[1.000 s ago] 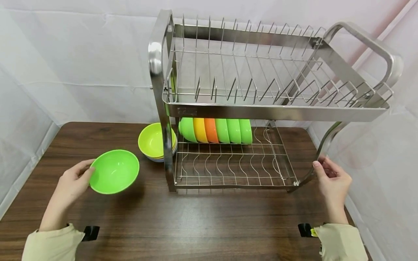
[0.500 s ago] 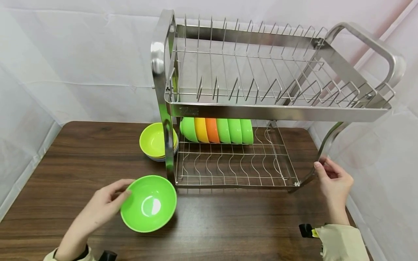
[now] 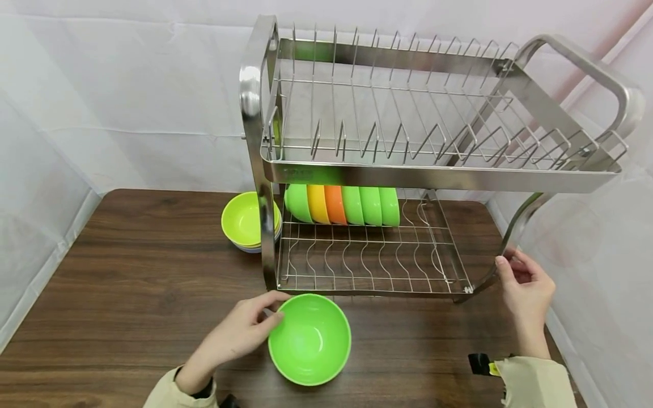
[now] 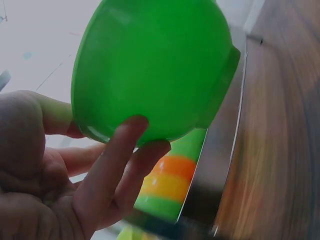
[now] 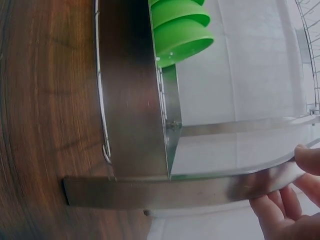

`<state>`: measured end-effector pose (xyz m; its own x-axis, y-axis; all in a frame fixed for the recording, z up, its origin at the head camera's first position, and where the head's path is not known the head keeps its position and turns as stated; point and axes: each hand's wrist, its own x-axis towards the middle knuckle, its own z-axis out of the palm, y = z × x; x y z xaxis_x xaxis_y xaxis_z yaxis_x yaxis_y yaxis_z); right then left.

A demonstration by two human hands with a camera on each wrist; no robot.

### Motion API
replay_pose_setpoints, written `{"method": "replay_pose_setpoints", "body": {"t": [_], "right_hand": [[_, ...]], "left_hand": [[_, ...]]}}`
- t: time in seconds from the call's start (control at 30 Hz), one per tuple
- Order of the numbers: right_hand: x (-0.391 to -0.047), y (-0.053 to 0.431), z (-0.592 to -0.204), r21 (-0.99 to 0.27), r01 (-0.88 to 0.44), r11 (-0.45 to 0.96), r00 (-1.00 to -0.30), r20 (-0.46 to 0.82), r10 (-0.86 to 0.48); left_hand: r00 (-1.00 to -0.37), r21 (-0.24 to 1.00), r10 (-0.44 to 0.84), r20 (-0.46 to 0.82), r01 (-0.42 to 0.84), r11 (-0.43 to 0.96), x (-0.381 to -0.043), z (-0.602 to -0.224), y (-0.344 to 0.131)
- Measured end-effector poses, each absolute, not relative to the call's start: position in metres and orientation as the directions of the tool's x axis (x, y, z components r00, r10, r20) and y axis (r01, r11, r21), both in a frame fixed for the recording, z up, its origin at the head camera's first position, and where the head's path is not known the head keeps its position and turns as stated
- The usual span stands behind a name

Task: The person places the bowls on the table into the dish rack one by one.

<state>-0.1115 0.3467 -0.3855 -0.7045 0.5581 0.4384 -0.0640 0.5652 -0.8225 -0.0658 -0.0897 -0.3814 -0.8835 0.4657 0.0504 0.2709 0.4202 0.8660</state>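
A green bowl point(image 3: 309, 340) is held up in front of the dish rack, its inside facing up toward the head camera. My left hand point(image 3: 245, 330) pinches its left rim between thumb and fingers; in the left wrist view the fingers point(image 4: 112, 165) press the bowl's outer wall point(image 4: 155, 70). My right hand point(image 3: 525, 289) grips the right front leg of the steel dish rack point(image 3: 444, 179), thumb on one side and fingers on the other, as the right wrist view also shows. On the rack's lower tier, a row of nested bowls point(image 3: 336, 205) in green, yellow and orange stands on edge.
Left of the rack, partly behind its left leg, a small stack of bowls with a yellow-green bowl point(image 3: 242, 220) on top sits on the dark wooden table point(image 3: 127, 272). The rack's upper tier point(image 3: 408, 113) has upright wire dividers. White sheeting point(image 3: 127, 102) hangs behind.
My left hand has carried the green bowl rightward and toward me, from the table's left side to in front of the rack. My right hand keeps its grip on the rack leg.
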Motion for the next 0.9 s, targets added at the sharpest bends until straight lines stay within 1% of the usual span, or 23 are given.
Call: {"method": "replay_pose_setpoints", "body": {"t": [0.1, 0.17, 0.23, 0.3, 0.33, 0.4, 0.47, 0.5, 0.53, 0.6, 0.67, 0.73, 0.9], "right_hand": [[-0.107, 0.341, -0.384, -0.768, -0.050, 0.638, -0.716, 0.473, 0.513], [-0.102, 0.333, -0.381, -0.700, -0.109, 0.705, -0.701, 0.557, 0.445], [-0.097, 0.319, -0.376, -0.592, -0.231, 0.772, -0.651, 0.684, 0.329], [-0.092, 0.299, -0.367, -0.454, -0.400, 0.796, -0.577, 0.800, 0.166], [-0.089, 0.288, -0.362, -0.363, -0.499, 0.787, -0.524, 0.850, 0.060], [-0.081, 0.265, -0.353, -0.215, -0.674, 0.707, -0.440, 0.885, -0.151], [-0.072, 0.241, -0.347, -0.112, -0.808, 0.578, -0.371, 0.859, -0.352], [-0.067, 0.231, -0.347, -0.086, -0.855, 0.511, -0.347, 0.828, -0.441], [-0.061, 0.224, -0.347, -0.067, -0.887, 0.458, -0.327, 0.791, -0.517], [-0.052, 0.211, -0.351, -0.046, -0.923, 0.382, -0.297, 0.718, -0.630], [-0.044, 0.204, -0.356, -0.038, -0.933, 0.358, -0.293, 0.656, -0.696], [-0.040, 0.199, -0.361, -0.024, -0.939, 0.344, -0.285, 0.616, -0.734], [-0.037, 0.192, -0.370, 0.000, -0.955, 0.296, -0.237, 0.595, -0.768]], "left_hand": [[-0.876, 0.860, 0.481, 0.040, 0.276, 0.430, -0.069, -0.381, -0.075], [-0.873, 0.859, 0.485, 0.039, 0.278, 0.431, -0.071, -0.381, -0.067], [-0.875, 0.860, 0.482, 0.046, 0.280, 0.426, -0.074, -0.381, -0.062], [-0.879, 0.865, 0.474, 0.049, 0.275, 0.420, -0.076, -0.381, -0.058], [-0.881, 0.868, 0.470, 0.049, 0.271, 0.416, -0.077, -0.381, -0.056], [-0.886, 0.869, 0.461, 0.048, 0.265, 0.419, -0.079, -0.381, -0.052], [-0.890, 0.870, 0.454, 0.046, 0.259, 0.420, -0.080, -0.380, -0.048], [-0.892, 0.868, 0.450, 0.046, 0.259, 0.423, -0.081, -0.380, -0.047], [-0.893, 0.867, 0.447, 0.047, 0.259, 0.425, -0.082, -0.380, -0.046], [-0.896, 0.864, 0.441, 0.050, 0.261, 0.432, -0.083, -0.380, -0.044], [-0.899, 0.859, 0.435, 0.053, 0.264, 0.440, -0.083, -0.380, -0.043], [-0.901, 0.856, 0.430, 0.057, 0.266, 0.444, -0.084, -0.380, -0.042], [-0.895, 0.861, 0.441, 0.068, 0.277, 0.427, -0.085, -0.380, -0.041]]}}
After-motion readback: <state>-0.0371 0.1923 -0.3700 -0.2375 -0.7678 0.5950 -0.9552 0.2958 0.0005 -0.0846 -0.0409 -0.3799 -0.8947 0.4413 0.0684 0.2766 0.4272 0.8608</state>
